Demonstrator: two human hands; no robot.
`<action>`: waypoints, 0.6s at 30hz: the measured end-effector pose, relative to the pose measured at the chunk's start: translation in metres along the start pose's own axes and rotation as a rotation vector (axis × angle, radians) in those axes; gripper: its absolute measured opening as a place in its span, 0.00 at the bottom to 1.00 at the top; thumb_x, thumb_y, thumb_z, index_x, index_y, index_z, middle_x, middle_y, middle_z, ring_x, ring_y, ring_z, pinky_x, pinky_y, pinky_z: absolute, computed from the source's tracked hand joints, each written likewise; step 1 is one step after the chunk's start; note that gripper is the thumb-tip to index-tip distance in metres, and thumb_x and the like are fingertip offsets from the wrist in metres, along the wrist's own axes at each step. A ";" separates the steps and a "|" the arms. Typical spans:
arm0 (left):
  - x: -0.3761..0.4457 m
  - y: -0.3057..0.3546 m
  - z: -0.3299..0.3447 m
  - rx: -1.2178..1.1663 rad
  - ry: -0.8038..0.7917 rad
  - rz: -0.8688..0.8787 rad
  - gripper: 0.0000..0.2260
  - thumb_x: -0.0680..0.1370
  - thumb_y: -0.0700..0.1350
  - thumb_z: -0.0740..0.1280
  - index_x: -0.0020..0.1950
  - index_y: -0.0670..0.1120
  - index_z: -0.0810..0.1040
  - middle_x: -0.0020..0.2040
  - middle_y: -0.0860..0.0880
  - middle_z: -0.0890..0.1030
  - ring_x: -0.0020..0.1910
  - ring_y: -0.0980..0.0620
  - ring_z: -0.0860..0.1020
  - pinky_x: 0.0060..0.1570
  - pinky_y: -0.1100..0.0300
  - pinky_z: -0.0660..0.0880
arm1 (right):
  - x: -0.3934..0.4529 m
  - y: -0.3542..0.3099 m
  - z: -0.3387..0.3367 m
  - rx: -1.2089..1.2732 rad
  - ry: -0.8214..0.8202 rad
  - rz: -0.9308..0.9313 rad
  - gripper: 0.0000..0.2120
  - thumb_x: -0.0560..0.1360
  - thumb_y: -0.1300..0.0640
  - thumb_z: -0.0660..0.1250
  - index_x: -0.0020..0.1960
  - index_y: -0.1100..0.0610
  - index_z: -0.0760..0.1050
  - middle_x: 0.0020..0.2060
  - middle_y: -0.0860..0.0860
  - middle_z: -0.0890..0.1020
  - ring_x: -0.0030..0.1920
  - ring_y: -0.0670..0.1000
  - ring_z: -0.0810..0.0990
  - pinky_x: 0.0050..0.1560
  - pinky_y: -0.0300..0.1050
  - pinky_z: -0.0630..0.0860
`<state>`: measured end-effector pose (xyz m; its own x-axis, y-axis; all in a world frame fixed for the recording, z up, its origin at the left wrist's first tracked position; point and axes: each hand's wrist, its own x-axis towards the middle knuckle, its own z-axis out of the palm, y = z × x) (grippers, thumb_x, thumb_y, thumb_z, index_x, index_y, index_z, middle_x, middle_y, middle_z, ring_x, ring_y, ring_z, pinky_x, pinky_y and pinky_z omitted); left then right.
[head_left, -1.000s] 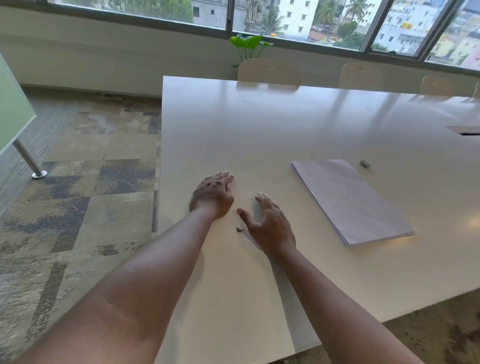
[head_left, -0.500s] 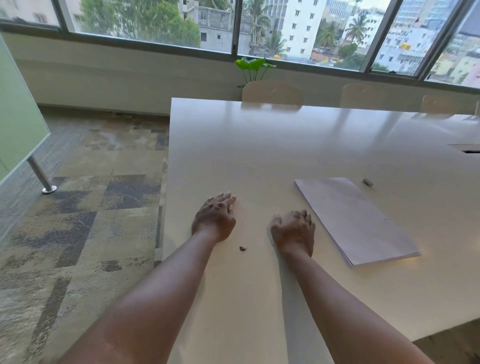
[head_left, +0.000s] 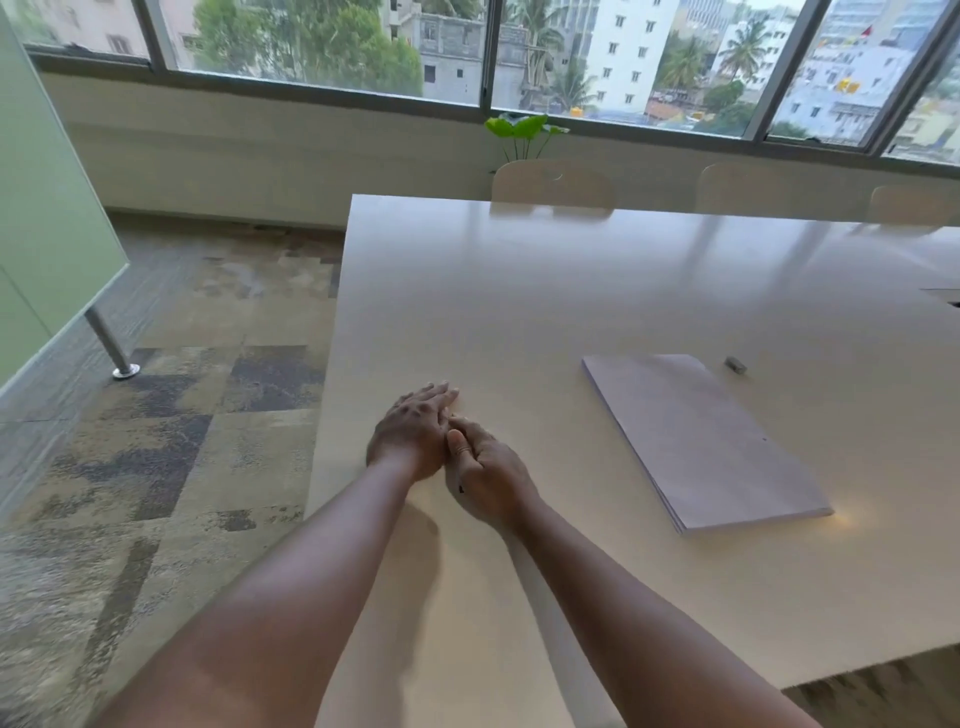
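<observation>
Speck (head_left: 461, 488) – small and dark – sits on the tabletop (head_left: 545, 291) close to its left edge, right against the thumb-side heel of the right hand (head_left: 493, 478); whether it touches the skin I cannot tell. That hand rests on the tabletop on its outer edge with its fingers curled inward and the thumb laid along the top of them. Whether the fingers hold anything cannot be made out.

Touching it on the side nearer the left edge is the left hand (head_left: 410, 436), palm down on the tabletop, its fingers (head_left: 441, 395) straight, close together and holding nothing. Both bare forearms reach in from the near edge.

Well apart, further along the near edge away from the hands, a stack of paper (head_left: 701, 441) lies flat and skewed to the edges. Just past its far corner lies a small grey object (head_left: 735, 365), too small to identify.

Pale chairs (head_left: 553, 182) stand pushed in along the far edge, with a green plant (head_left: 524, 130) behind the leftmost one, below a wide window (head_left: 322, 47). Patchy carpet (head_left: 182, 441) covers the floor beyond the left edge.
</observation>
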<state>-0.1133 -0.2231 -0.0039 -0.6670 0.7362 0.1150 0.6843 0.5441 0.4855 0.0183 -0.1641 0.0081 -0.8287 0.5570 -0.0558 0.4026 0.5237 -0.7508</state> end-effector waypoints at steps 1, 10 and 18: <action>-0.001 -0.002 -0.001 0.007 -0.006 0.007 0.21 0.86 0.46 0.55 0.80 0.53 0.67 0.81 0.55 0.64 0.81 0.57 0.59 0.79 0.60 0.53 | -0.001 -0.002 0.005 0.062 0.001 -0.005 0.32 0.75 0.35 0.49 0.74 0.48 0.68 0.72 0.49 0.73 0.72 0.49 0.70 0.73 0.49 0.65; -0.012 -0.004 -0.001 -0.042 -0.002 -0.027 0.21 0.84 0.47 0.57 0.78 0.52 0.71 0.80 0.55 0.67 0.80 0.57 0.62 0.79 0.58 0.56 | 0.000 -0.002 0.026 0.780 -0.034 -0.049 0.24 0.80 0.42 0.58 0.67 0.56 0.74 0.66 0.54 0.78 0.70 0.49 0.73 0.75 0.54 0.63; -0.023 -0.005 -0.004 -0.064 0.020 -0.047 0.23 0.82 0.40 0.56 0.76 0.53 0.74 0.79 0.56 0.69 0.79 0.57 0.62 0.78 0.62 0.56 | 0.003 -0.003 -0.004 0.978 0.093 0.050 0.14 0.86 0.56 0.50 0.56 0.55 0.75 0.57 0.51 0.80 0.55 0.41 0.79 0.65 0.40 0.72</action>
<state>-0.1027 -0.2449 -0.0054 -0.7041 0.7019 0.1074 0.6322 0.5508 0.5450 0.0163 -0.1610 0.0128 -0.7687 0.6343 -0.0817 -0.0980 -0.2432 -0.9650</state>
